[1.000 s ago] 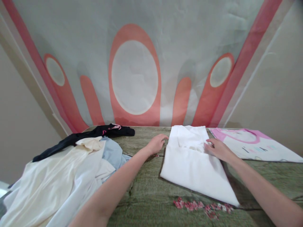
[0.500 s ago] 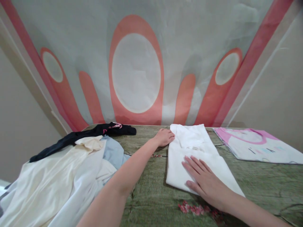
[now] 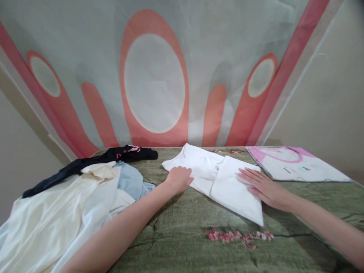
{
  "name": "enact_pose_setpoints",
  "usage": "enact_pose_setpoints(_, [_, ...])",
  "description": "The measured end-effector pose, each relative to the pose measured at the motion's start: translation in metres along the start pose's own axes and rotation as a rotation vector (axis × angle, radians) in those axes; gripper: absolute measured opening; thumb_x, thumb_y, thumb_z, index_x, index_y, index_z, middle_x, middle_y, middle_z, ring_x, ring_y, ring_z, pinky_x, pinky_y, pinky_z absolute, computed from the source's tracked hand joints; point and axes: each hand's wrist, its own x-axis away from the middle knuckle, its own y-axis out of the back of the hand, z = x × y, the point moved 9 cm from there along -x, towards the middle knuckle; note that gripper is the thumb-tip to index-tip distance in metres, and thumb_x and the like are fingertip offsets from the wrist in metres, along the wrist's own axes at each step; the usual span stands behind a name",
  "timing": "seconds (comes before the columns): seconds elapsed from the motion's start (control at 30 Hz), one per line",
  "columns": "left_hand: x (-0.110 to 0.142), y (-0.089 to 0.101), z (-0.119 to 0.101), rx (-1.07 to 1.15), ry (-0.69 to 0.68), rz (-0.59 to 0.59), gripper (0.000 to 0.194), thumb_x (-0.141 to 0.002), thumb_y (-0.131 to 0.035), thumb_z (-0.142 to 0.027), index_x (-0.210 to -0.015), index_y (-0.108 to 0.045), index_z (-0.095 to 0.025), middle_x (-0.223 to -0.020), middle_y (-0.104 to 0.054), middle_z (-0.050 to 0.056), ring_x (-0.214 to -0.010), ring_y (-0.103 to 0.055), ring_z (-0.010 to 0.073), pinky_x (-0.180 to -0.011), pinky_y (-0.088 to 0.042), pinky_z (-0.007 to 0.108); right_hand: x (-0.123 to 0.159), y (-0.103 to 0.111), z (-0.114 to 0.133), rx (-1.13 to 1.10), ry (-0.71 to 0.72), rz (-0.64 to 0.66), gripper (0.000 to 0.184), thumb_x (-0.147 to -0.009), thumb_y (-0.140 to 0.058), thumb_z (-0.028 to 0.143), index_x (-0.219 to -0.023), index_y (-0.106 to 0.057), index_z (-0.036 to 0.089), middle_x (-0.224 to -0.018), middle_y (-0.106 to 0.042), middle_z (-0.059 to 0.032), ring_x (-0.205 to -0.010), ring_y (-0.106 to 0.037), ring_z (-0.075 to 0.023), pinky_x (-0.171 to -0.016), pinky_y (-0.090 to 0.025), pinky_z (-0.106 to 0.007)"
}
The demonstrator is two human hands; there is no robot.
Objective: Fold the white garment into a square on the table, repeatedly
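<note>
A folded white shirt [image 3: 230, 182] lies slantwise on the table in front of me, its narrower end pointing to the far left and its folded lower part to the right. My left hand [image 3: 178, 180] is closed on the shirt's near-left edge, with the fingers curled and the thumb toward the cloth. On the right end of the shirt rests my right hand [image 3: 264, 188], palm down, its fingers stretched out over the fabric. Part of the shirt's right edge is hidden beneath that hand.
A heap of loose clothes [image 3: 57, 204], cream, white and light blue, spreads at the left, with a black garment [image 3: 93, 161] behind it. Folded at the right lies a pink and white shirt [image 3: 298, 165]. The wood-patterned table [image 3: 176, 242] meets a decorated wall [image 3: 155, 83].
The white shirt has been turned from pointing away to lying slantwise, its far end swung left. My left hand has moved nearer and left; my right hand has moved right and away.
</note>
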Motion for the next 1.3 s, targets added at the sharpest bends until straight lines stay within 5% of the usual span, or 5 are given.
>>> enact_pose_setpoints(0.13, [0.003, 0.013, -0.030, 0.160, -0.118, 0.016, 0.021, -0.086, -0.051, -0.035, -0.093, -0.057, -0.016, -0.089, -0.061, 0.008, -0.082, -0.059, 0.0226, -0.070, -0.042, 0.031, -0.001, 0.010, -0.004, -0.043, -0.064, -0.152, 0.037, -0.090, -0.037, 0.029, -0.123, -0.052, 0.022, -0.132, -0.049, -0.0074, -0.125, -0.039, -0.0232, -0.105, -0.031, -0.047])
enact_pose_setpoints(0.3, [0.010, 0.029, -0.092, 0.362, -0.556, -0.015, 0.032, -0.080, -0.060, -0.036, -0.106, -0.053, -0.020, -0.105, -0.055, 0.006, -0.093, -0.055, 0.0189, -0.076, -0.042, 0.026, 0.006, 0.022, 0.048, -0.130, -0.033, -0.180, 0.033, -0.084, -0.051, 0.035, -0.114, -0.058, 0.023, -0.120, -0.057, -0.0093, -0.110, -0.053, -0.0236, -0.094, -0.044, -0.040])
enact_pose_setpoints(0.43, [0.012, 0.031, -0.115, 0.307, -0.689, -0.083, 0.025, -0.081, -0.055, -0.031, -0.103, -0.055, -0.019, -0.107, -0.055, 0.007, -0.095, -0.053, 0.0197, -0.082, -0.040, 0.029, 0.015, 0.018, 0.081, -0.120, 0.015, -0.147, 0.043, -0.080, -0.057, 0.035, -0.121, -0.053, 0.024, -0.122, -0.055, -0.0096, -0.110, -0.052, -0.0242, -0.092, -0.046, -0.040])
enact_pose_setpoints(0.9, [0.018, 0.014, -0.120, 0.164, -0.717, -0.232, 0.020, -0.088, -0.043, -0.022, -0.103, -0.056, -0.017, -0.100, -0.062, 0.009, -0.095, -0.056, 0.0172, -0.087, -0.039, 0.031, 0.021, 0.013, 0.093, -0.064, 0.036, -0.279, 0.035, -0.083, -0.048, 0.018, -0.117, -0.058, 0.020, -0.120, -0.059, -0.0085, -0.112, -0.053, -0.0225, -0.093, -0.046, -0.041])
enact_pose_setpoints(1.3, [0.027, 0.031, -0.119, 0.061, -0.807, -0.359, 0.022, -0.094, -0.035, -0.018, -0.094, -0.056, -0.015, -0.096, -0.060, 0.007, -0.095, -0.053, 0.0163, -0.081, -0.036, 0.029, 0.026, 0.008, 0.094, 0.034, 0.070, -0.276, 0.037, -0.084, -0.044, 0.013, -0.119, -0.056, 0.017, -0.122, -0.058, -0.0086, -0.114, -0.052, -0.0208, -0.097, -0.045, -0.039])
